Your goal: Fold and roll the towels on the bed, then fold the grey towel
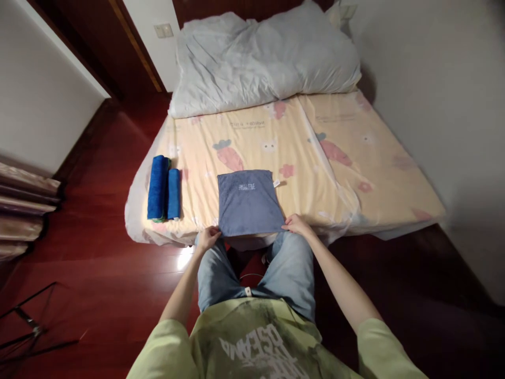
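Observation:
A grey-blue towel (249,208) with pale lettering near its far edge lies spread flat at the front edge of the bed. A small white tag (276,183) sticks out from its right side. My left hand (209,237) pinches the towel's near left corner. At the near right corner, my right hand (296,225) has its fingers closed on the cloth. To the left lie two rolled blue towels side by side: a larger roll (157,187) and a smaller, shorter one (173,193).
The bed (335,179) has a yellow sheet with carrot prints. A pale bundled quilt (268,60) covers its far end. Dark red floor (98,210) runs along the left, with curtains (21,210) and a black stand (35,330) there. A wall (426,89) borders the right.

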Motion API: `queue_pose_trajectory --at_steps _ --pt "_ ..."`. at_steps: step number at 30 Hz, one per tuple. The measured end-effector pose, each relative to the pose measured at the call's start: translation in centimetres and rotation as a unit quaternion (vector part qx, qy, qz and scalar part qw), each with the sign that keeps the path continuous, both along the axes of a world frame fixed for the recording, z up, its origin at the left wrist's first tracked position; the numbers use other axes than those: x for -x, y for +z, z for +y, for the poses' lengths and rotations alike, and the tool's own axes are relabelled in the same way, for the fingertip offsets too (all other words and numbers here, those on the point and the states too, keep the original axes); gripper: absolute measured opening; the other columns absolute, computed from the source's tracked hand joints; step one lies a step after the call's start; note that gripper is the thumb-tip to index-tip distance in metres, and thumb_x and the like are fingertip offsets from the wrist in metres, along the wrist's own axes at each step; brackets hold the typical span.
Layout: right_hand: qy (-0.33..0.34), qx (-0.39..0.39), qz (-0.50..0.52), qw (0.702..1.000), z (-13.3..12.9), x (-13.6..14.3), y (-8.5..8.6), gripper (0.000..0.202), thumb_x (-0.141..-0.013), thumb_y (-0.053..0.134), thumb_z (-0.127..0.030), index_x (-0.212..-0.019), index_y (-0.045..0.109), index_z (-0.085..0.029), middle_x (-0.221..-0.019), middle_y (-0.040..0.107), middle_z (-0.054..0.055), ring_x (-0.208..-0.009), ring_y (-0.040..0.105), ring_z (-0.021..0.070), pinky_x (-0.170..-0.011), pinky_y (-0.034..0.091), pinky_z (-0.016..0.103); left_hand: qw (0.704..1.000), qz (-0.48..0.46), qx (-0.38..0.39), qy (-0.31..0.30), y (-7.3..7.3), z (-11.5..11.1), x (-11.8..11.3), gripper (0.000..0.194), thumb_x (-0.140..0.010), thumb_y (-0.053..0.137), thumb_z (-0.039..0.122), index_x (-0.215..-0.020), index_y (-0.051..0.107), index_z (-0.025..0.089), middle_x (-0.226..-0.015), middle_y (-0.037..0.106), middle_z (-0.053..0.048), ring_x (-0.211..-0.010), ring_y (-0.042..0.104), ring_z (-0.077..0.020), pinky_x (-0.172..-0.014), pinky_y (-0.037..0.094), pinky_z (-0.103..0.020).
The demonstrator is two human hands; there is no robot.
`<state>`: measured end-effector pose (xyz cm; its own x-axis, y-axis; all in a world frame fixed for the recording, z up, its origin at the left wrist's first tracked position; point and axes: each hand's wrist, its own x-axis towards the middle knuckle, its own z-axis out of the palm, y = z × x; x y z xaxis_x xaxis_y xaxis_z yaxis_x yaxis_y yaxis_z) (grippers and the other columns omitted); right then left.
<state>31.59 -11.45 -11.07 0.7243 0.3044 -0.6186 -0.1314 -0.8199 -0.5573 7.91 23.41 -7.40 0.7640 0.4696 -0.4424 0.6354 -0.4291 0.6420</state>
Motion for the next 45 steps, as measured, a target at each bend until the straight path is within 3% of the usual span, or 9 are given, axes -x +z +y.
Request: queue_pose_trajectory --at_steps 5,8,14,20,24,27,37,41,45 --pt "0.028 0.031 0.022 0.999 -0.4 -1.9 0.2 0.028 -0.073 0.094 -0.022 -0.062 0.069 -0.017 -0.05 0.064 0.003 -0.046 0.063 0.0156 -0.05 0.05 0.022 0.999 0.029 -0.016 -0.022 1.0 1.6 -0.6 0.015 -0.081 0.076 0.034 -0.09 0.077 0.022 -0.076 0.077 -0.004 -0.084 0.08 -0.0274 -0.081 0.063 -0.033" --pt "0.0 -0.025 -0.044 0.999 0.3 -4.9 0.6 0.023 -0.082 0.088 -0.036 -0.079 0.076 -0.017 -0.066 0.074 0.007 -0.064 0.074 0.0205 -0.064 0.061 0.026 0.997 -0.017 -0.077 -0.027 2.0 3.7 -3.1 0.02 -0.092 0.066 0.033 -0.101 0.08 0.022 -0.082 0.079 -0.007 -0.088 0.081 -0.0271 -0.086 0.065 -0.034" --pt "-0.091 -0.205 -0.221 0.949 6.5 -12.4 0.3 0.017 -0.091 0.071 -0.028 -0.1 0.078 -0.016 -0.111 0.083 0.016 -0.105 0.081 0.0292 -0.104 0.064 0.045 0.976 -0.158 -0.148 -0.02 2.8 7.3 -15.3 0.03 -0.099 0.057 0.023 -0.117 0.08 0.014 -0.11 0.081 -0.014 -0.096 0.079 -0.0264 -0.091 0.065 -0.037" --pt "-0.111 -0.213 -0.219 0.946 11.9 -17.9 -3.4 0.015 -0.082 0.075 -0.019 -0.097 0.077 -0.017 -0.107 0.082 0.015 -0.104 0.08 0.0303 -0.105 0.064 0.05 0.957 -0.195 -0.207 -0.06 -1.4 9.5 -24.8 0.03 -0.093 0.062 0.013 -0.114 0.084 0.009 -0.124 0.077 -0.02 -0.115 0.074 -0.0319 -0.106 0.061 -0.042" --pt "-0.112 -0.194 -0.216 0.95 12.0 -20.0 -6.2 0.011 -0.079 0.076 -0.018 -0.089 0.075 -0.017 -0.099 0.081 0.014 -0.096 0.079 0.0298 -0.1 0.065 0.051 0.956 -0.181 -0.215 -0.081 -4.5 10.9 -25.5 0.022 -0.088 0.068 0.014 -0.099 0.087 0.015 -0.104 0.078 -0.015 -0.105 0.075 -0.0321 -0.108 0.058 -0.045" --pt "-0.111 -0.216 -0.219 0.945 11.3 -21.0 -6.9 0.013 -0.078 0.081 -0.026 -0.082 0.071 -0.019 -0.091 0.079 0.012 -0.093 0.078 0.029 -0.098 0.065 0.05 0.958 -0.197 -0.202 -0.044 -5.2 11.3 -24.7 0.019 -0.088 0.068 0.017 -0.095 0.086 0.018 -0.099 0.077 -0.012 -0.095 0.074 -0.0278 -0.097 0.062 -0.041" --pt "-0.105 -0.2 -0.211 0.951 12.9 -22.7 -4.6 0.012 -0.084 0.073 -0.029 -0.09 0.066 -0.021 -0.091 0.076 0.008 -0.09 0.076 0.0269 -0.096 0.064 0.046 0.963 -0.19 -0.193 0.014 -4.2 12.4 -24.9 0.011 -0.083 0.071 0.021 -0.085 0.082 0.019 -0.089 0.079 -0.007 -0.088 0.076 -0.0252 -0.093 0.062 -0.038" --pt "-0.103 -0.144 -0.231 0.957 14.3 -22.9 -4.5 0.015 -0.084 0.077 -0.031 -0.086 0.066 -0.021 -0.092 0.077 0.009 -0.096 0.077 0.0289 -0.102 0.063 0.048 0.974 -0.155 -0.162 -0.006 -3.7 12.9 -25.5 0.008 -0.081 0.076 0.021 -0.085 0.082 0.018 -0.089 0.081 -0.008 -0.089 0.078 -0.0279 -0.095 0.063 -0.041" --pt "-0.089 -0.173 -0.178 0.965 14.6 -22.8 -4.4 0.013 -0.086 0.079 -0.022 -0.092 0.067 -0.02 -0.092 0.076 0.006 -0.092 0.076 0.0252 -0.098 0.065 0.045 0.985 -0.113 -0.121 -0.052 -2.9 13.9 -25.9 0.017 -0.077 0.086 0.023 -0.092 0.084 0.016 -0.093 0.082 -0.009 -0.09 0.078 -0.0288 -0.1 0.064 -0.043"
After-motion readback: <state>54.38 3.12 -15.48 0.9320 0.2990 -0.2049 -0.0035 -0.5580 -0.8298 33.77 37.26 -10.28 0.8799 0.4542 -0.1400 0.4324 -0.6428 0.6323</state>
